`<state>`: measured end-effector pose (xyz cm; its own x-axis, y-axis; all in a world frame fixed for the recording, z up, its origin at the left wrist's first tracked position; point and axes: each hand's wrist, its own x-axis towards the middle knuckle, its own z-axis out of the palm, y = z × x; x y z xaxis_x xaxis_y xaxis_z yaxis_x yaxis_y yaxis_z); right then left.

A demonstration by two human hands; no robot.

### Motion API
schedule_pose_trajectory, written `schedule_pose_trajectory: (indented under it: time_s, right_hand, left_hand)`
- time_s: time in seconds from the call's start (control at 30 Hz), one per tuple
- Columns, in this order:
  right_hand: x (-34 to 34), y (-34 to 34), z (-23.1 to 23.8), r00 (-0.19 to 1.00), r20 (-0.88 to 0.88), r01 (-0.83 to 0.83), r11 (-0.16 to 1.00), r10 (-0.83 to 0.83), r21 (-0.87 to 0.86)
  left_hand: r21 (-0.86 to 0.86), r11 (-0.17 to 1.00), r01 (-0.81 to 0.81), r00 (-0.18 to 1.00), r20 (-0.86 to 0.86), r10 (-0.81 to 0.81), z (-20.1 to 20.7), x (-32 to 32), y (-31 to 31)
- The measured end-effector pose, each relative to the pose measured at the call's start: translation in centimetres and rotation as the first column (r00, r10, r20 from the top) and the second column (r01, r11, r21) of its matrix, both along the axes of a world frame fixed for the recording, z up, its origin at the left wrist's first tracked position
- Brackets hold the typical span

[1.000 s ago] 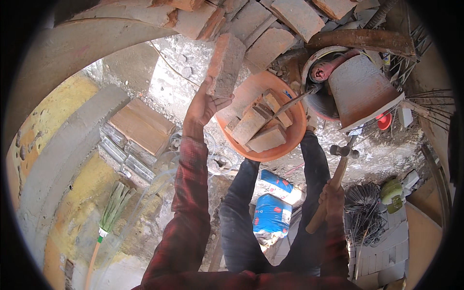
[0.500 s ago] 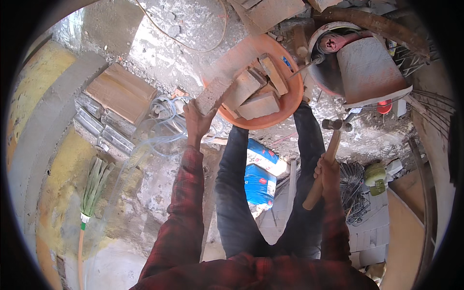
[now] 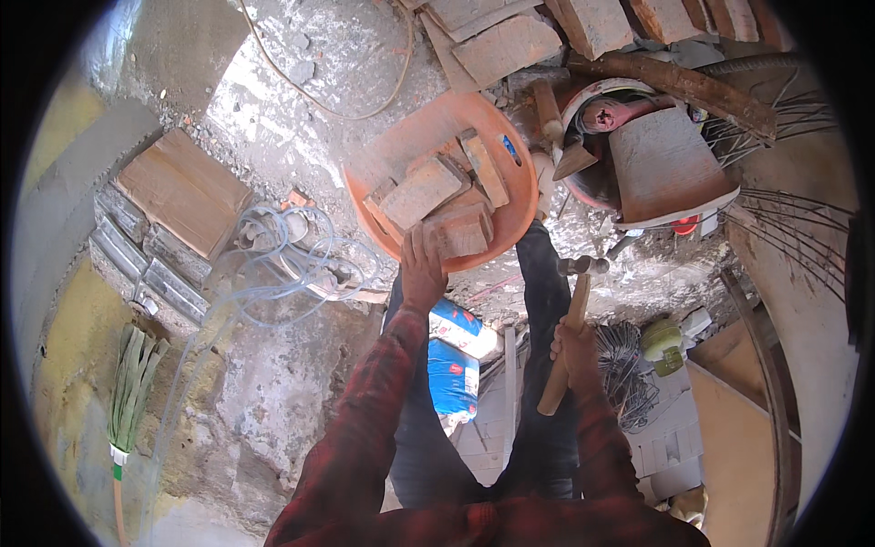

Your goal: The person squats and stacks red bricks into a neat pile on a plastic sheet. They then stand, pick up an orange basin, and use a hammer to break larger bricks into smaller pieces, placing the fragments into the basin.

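My left hand (image 3: pixel 423 269) is at the near rim of a round orange plastic tub (image 3: pixel 401 128). Its fingers grip the left end of a dusty brick (image 3: pixel 465 230) lying at the tub's near side; the thumb is hidden. Beside that brick are another broad brick (image 3: pixel 421 193), a narrower one (image 3: pixel 483 167) to the right, and a partly covered piece (image 3: pixel 375 202) at the left. Closed around the wooden handle of a hammer (image 3: pixel 565 346), my right hand (image 3: pixel 574 354) holds it above my right leg, metal head pointing away from me.
Right of the tub, a bucket (image 3: pixel 583 109) holds a dusty curved sheet (image 3: pixel 661 164); a trowel (image 3: pixel 572 159) lies by its rim. Bricks (image 3: pixel 588 23) line the far side. Clear hose (image 3: pixel 301 237) coils left, near a cardboard box (image 3: pixel 182 191) and broom (image 3: pixel 137 387). Wire (image 3: pixel 624 374) lies right.
My left hand has let go of the brick it held at the tub's left side and moved right onto the near brick. The hammer stays in my right hand; the whole view has shifted.
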<state>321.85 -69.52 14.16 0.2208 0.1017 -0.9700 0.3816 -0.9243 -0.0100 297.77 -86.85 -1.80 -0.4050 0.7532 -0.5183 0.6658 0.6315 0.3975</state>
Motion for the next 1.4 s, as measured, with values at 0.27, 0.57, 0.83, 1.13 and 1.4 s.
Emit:
schedule_pose_trajectory:
  time_s: [0.27,0.57,0.83,1.13,1.4]
  right_hand:
    - [-0.3,0.8,0.5,0.997,-0.043,0.072,0.997,-0.071,0.026]
    - [1.5,4.6,0.6,0.983,-0.001,0.185,0.983,-0.185,-0.012]
    - [3.1,6.8,-0.1,0.952,-0.014,0.306,0.952,-0.306,-0.004]
    - [3.1,6.4,0.6,0.934,-0.043,0.354,0.935,-0.354,0.002]
    - [4.2,3.1,-1.2,0.996,0.073,0.057,0.998,-0.059,0.019]
  left_hand:
    - [0.362,0.904,-0.228,0.967,0.190,0.168,-2.4,-11.4,23.6]
    - [-0.196,0.801,-0.565,0.582,0.593,0.556,-6.9,-11.9,46.0]
    - [-0.176,0.666,-0.725,0.366,0.721,0.588,-4.9,-7.4,49.3]
    - [0.139,0.961,-0.239,0.967,0.122,0.223,-1.1,-12.5,44.5]
    - [-0.022,0.999,-0.041,0.987,-0.159,0.037,2.3,-18.2,22.2]
